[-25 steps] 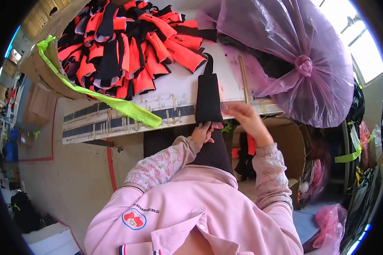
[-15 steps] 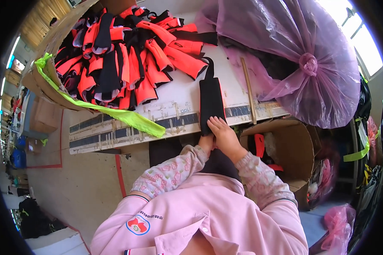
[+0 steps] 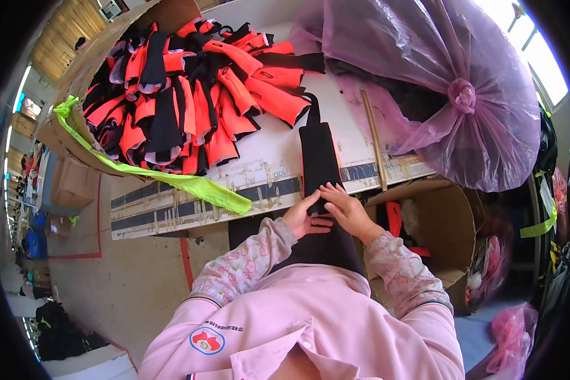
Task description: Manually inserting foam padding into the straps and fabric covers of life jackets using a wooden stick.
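Note:
A long black fabric sleeve (image 3: 321, 152) with a black strap loop at its far end lies over the table's front edge. Its near end is under my hands. My left hand (image 3: 303, 218) rests at the left side of that end, thumb apart and fingers stretched to the right, a ring on one of them. Flat on the cloth from the right is my right hand (image 3: 349, 212), fingers extended and their tips close to my left thumb. The hands partly hide the sleeve's near end.
Orange and black fabric sleeves (image 3: 234, 95) spill from a tipped carton (image 3: 63, 130) with a lime-green strip (image 3: 190, 185). A wooden stick (image 3: 373, 139) and a knotted pink plastic bag (image 3: 487, 139) lie on the table's right. Below stands an open carton (image 3: 449, 234) holding orange pieces.
My left hand has come out from beneath the sleeve's near end and now shows on its left side. My right hand remains on top. The whole view has shifted slightly.

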Demonstrator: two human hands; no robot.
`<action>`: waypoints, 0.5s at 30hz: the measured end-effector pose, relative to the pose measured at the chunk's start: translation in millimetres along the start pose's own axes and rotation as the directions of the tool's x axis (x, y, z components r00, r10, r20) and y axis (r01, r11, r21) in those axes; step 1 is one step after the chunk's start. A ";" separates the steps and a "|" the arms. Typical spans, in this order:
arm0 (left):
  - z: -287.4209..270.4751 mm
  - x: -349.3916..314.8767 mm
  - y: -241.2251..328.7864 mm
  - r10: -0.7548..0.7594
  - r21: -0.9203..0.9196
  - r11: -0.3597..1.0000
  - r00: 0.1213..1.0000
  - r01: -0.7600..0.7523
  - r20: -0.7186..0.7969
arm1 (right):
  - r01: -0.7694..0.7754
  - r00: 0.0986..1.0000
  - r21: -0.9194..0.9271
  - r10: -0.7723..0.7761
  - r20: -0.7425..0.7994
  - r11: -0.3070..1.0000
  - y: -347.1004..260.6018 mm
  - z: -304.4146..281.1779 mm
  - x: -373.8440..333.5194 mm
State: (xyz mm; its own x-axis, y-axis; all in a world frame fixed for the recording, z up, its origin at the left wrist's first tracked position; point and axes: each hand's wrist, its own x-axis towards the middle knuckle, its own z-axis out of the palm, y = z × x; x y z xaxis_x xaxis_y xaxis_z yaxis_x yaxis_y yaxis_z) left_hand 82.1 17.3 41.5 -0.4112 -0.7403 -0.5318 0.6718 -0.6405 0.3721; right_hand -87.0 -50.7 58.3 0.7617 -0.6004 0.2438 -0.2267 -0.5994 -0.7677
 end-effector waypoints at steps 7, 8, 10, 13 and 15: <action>0.5 13.2 -21.9 0.116 0.164 0.983 0.971 -0.081 -0.211 | -0.221 0.970 0.262 0.240 -0.040 0.939 -13.5 2.1 19.2; -1.6 16.9 -25.5 0.141 0.194 0.976 0.961 -0.095 -0.237 | -0.139 0.989 -0.047 0.136 -0.063 0.989 -14.2 7.1 28.2; -4.6 22.4 -30.0 0.157 0.207 0.973 0.949 -0.101 -0.274 | -0.026 1.000 -0.453 0.022 -0.014 0.891 -5.5 15.8 47.8; -7.0 30.0 -33.4 0.214 0.256 0.958 0.917 -0.129 -0.338 | -0.027 0.999 -0.592 0.035 0.001 0.806 16.2 18.0 85.0; -7.5 31.2 -33.8 0.202 0.269 0.957 0.915 -0.108 -0.350 | -0.041 0.999 -0.587 0.029 -0.029 0.809 35.4 16.7 108.9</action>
State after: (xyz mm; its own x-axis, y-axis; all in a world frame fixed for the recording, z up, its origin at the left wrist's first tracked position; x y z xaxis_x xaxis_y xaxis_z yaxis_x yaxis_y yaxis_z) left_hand 51.2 17.4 6.6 -0.0253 -0.7351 -0.6775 0.5219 -0.5877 0.6182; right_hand -1.9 -128.5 47.7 0.7366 -0.6329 0.2384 -0.5708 -0.7709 -0.2827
